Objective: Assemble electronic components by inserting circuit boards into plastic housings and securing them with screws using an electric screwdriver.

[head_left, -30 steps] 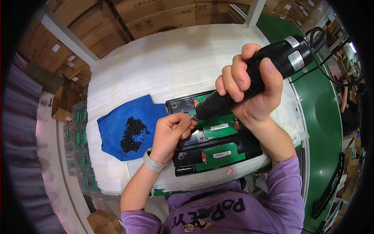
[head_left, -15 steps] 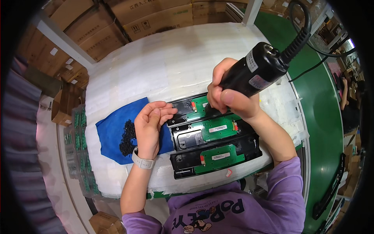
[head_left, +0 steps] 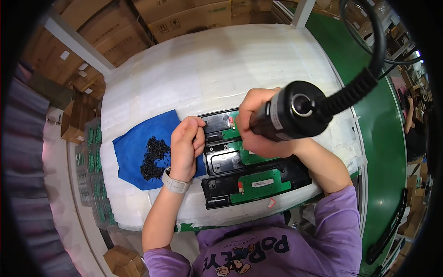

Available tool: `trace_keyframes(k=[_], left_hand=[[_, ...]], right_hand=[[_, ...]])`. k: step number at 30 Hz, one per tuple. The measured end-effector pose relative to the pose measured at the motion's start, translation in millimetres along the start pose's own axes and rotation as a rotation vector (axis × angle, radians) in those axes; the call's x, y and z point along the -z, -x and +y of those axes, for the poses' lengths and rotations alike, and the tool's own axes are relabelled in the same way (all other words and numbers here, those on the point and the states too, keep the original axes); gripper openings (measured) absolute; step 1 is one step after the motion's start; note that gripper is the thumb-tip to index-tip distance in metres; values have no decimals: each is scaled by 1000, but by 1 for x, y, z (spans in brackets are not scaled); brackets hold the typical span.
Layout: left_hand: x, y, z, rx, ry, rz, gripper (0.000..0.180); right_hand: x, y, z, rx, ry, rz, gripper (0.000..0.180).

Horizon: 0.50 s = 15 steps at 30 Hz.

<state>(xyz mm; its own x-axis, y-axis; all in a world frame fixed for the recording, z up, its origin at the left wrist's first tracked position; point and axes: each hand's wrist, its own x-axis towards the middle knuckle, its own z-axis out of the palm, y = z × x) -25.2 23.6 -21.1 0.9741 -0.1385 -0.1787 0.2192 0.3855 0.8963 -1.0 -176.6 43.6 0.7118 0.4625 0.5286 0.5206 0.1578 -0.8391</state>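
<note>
My right hand (head_left: 258, 131) is wrapped round a black electric screwdriver (head_left: 295, 113), whose lower end is hidden behind the hand and its own body. It stands over the right part of the farthest black plastic panel (head_left: 217, 124). My left hand (head_left: 188, 143) has its fingers curled and pinched at that panel's left end; anything between them is too small to make out. A middle panel (head_left: 224, 162) and a near panel (head_left: 219, 196) lie below it, each with a green circuit board (head_left: 264, 182). Left of them, a blue cloth (head_left: 129, 150) holds a pile of tiny black screws (head_left: 154, 159).
White foam sheeting (head_left: 207, 64) covers the table. The screwdriver's thick black cable (head_left: 380, 46) loops up at the right. Stacked cardboard boxes (head_left: 194, 23) stand behind the table, and trays of green boards (head_left: 94, 171) are at its left. Another person (head_left: 415, 124) is at the far right.
The screwdriver has tipped more upright, and its back end has moved nearer and slightly left. My left hand has shifted a little to the right, its fingers more curled.
</note>
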Motion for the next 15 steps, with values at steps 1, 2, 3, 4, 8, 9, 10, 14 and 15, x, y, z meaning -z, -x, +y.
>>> trace_keyframes(k=[1, 2, 3, 4, 8, 9, 10, 14, 15], left_hand=[[-2, 0, 2, 28, 3, 3, 20], [-3, 1, 3, 57, 5, 6, 18], [-5, 2, 4, 54, 2, 5, 18], [-6, 2, 4, 53, 11, 7, 15], [-9, 5, 5, -6, -61, -7, 7], [-10, 6, 6, -5, -61, -10, 7], [-11, 8, 10, 4, -78, -24, 8], [-13, 14, 11, 36, -114, -151, 11], [-15, 16, 10, 37, -113, -153, 11]], right_hand=[[0, -2, -1, 37, -17, 3, 19], [0, -3, -3, 54, 16, -8, 19], [1, -4, -5, 72, 48, -20, 18], [2, -5, -7, 76, 48, -18, 18], [7, -1, -7, -54, -195, -8, 27], [9, 0, -6, -73, -305, 39, 31], [12, -3, -15, -63, -419, 36, 32], [18, -8, -24, 118, -695, 49, 35], [19, -9, -26, 161, -714, 79, 36]])
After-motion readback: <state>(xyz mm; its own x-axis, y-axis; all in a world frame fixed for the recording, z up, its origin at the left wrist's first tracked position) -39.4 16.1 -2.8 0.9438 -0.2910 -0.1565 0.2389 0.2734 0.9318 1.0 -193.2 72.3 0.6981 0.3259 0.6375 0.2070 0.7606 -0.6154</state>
